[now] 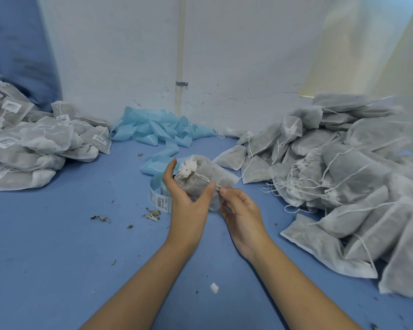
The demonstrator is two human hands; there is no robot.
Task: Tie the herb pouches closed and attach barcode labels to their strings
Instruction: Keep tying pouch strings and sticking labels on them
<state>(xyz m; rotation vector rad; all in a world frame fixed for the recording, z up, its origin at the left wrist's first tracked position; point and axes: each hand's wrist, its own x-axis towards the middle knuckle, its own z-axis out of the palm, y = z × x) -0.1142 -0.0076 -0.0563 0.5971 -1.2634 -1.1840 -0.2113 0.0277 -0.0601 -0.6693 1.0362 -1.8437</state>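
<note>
The left hand (186,198) cups the grey non-woven herb pouch (200,179) above the blue tabletop (57,246), fingers curled round it. The right hand (242,210) pinches its white drawstring (206,179) by the thumb. The pouch's gathered mouth points up-left, its long axis running diagonally toward lower right.

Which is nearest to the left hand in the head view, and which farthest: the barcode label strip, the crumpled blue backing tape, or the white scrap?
1. barcode label strip, just left of the left hand.
2. white scrap, nearer the camera.
3. crumpled blue backing tape, by the wall.
</note>
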